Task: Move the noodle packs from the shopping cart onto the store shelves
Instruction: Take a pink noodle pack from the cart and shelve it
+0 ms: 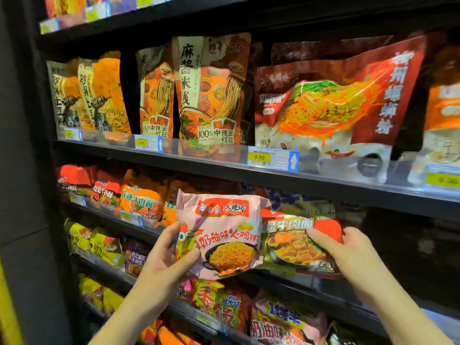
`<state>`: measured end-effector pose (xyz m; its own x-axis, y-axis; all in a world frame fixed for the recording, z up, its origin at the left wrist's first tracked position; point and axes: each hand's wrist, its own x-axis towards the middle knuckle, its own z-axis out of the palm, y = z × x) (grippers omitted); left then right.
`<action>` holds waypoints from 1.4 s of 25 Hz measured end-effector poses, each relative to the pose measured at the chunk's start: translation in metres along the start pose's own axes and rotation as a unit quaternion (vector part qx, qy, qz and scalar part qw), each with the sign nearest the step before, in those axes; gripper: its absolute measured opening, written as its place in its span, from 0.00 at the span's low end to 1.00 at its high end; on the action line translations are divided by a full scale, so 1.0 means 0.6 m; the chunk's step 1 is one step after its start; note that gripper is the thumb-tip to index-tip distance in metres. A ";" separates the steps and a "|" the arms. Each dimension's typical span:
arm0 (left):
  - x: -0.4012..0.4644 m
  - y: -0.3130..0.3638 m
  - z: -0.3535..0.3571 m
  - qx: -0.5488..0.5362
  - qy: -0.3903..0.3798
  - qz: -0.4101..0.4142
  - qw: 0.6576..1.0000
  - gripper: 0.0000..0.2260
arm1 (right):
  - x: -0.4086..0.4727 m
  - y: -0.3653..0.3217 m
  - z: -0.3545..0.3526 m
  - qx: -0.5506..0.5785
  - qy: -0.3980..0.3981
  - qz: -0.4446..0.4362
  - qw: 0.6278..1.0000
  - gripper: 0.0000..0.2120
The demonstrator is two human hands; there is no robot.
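Your left hand [161, 257] pinches the pink noodle pack [219, 235] by its left edge, thumb across the front, fingers behind, so the label faces out. Your right hand [348, 250] curls round the red-and-green noodle pack [296, 242], fingertips on its right end, probably steadying it on the shelf [323, 287] below your fingers.

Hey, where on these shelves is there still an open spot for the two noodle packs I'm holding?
The clearest gap is the dark stretch of the second shelf, right of the red pack in your right hand. A narrower gap sits on the upper shelf between the potato noodle bags and the rice noodle bags. Behind the pink pack in your left hand and leftward, everything is crowded.
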<state>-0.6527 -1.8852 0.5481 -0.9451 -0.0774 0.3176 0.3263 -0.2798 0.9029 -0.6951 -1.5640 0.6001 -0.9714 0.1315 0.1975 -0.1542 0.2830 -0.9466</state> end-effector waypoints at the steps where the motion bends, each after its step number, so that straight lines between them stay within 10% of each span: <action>1: 0.012 -0.002 -0.008 0.000 0.001 -0.002 1.000 0.25 | 0.014 0.002 0.011 -0.005 0.010 0.012 1.000 0.36; 7: 0.076 -0.002 -0.069 -0.009 -0.023 -0.011 1.000 0.47 | 0.062 -0.017 0.077 -0.030 0.052 0.065 0.996 0.22; 13: 0.142 0.011 -0.131 -0.017 -0.046 -0.008 0.999 0.26 | 0.095 -0.016 0.132 -0.112 0.088 0.125 0.982 0.14; 20: 0.182 0.008 -0.185 -0.024 -0.101 -0.014 0.995 0.36 | 0.142 -0.024 0.201 -0.160 0.092 0.099 0.978 0.42; 35: 0.203 -0.006 -0.194 0.001 -0.158 -0.007 0.987 0.33 | 0.185 -0.034 0.236 -0.414 0.055 0.114 0.901 0.43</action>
<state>-0.7711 -2.0051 0.5495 -0.8963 0.2300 0.3791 0.3134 -0.2762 0.9086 -0.8256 -1.6898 0.6053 -0.9299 0.3570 0.0887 0.2798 0.8429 -0.4595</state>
